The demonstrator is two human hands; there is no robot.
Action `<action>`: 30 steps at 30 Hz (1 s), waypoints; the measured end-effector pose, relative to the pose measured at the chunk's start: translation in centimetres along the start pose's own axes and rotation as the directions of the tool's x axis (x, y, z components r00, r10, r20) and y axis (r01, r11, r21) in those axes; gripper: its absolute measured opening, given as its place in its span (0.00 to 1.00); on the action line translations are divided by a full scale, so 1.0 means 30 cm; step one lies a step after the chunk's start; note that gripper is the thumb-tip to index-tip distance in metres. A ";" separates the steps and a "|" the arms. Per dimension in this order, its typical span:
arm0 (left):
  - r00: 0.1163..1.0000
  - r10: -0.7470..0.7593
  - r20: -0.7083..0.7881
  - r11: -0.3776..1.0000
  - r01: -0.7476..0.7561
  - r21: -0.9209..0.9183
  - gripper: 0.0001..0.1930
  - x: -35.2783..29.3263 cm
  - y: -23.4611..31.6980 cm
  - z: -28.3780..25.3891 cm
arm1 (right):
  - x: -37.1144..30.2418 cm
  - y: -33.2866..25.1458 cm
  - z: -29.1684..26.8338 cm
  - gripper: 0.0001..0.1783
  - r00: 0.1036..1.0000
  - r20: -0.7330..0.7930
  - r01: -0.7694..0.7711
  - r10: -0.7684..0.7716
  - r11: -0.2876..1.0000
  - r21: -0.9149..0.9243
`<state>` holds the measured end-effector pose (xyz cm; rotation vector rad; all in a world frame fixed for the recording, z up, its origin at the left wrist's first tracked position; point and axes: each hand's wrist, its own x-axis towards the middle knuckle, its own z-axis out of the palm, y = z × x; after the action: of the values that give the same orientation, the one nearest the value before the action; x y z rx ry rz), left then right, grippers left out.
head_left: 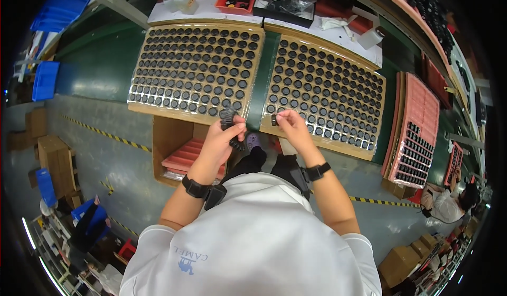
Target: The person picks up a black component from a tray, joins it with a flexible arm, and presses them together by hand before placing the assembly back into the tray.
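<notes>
My left hand (pixel 215 144) is closed round a bunch of small black ribbed round parts (pixel 227 117), some showing above and below the fingers. Between the thumb and fingertips of my right hand (pixel 296 129) is a single black round part (pixel 274 120), at the near left corner of the right-hand tray (pixel 338 147). Rows of black round parts (pixel 313 108) fill most of that tray. A similar tray (pixel 174 116) of black parts lies on the left, just beyond my left hand. Where the held part touches the tray cannot be made out.
Both trays rest on a green bench (pixel 95 76). Behind them are bottles (pixel 185 1), a red bin (pixel 236 1) and a black box (pixel 285 8). Stacked pink trays (pixel 417 116) stand right. An open cardboard box (pixel 161 142) sits below the bench. A person (pixel 449 206) is at far right.
</notes>
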<state>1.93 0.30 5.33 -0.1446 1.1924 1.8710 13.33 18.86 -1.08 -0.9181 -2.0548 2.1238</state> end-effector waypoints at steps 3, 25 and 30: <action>0.993 -0.057 0.105 0.994 0.047 0.098 0.12 0.014 0.007 0.106 | -0.108 -0.150 -0.048 0.09 0.994 0.046 -0.108 0.097 0.892 0.440; 0.859 -0.078 0.507 0.996 0.089 0.003 0.17 -0.043 -0.025 0.448 | -0.294 -0.355 -0.293 0.10 0.963 0.136 0.073 -0.231 0.715 0.695; 0.877 -0.062 0.477 0.996 0.088 -0.032 0.16 -0.055 -0.045 0.499 | -0.302 -0.357 -0.323 0.11 0.962 0.123 0.072 -0.244 0.660 0.748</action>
<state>8.97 11.11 13.21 0.2295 0.7842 1.7344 21.16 24.96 12.79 -0.3709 -1.0241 2.6669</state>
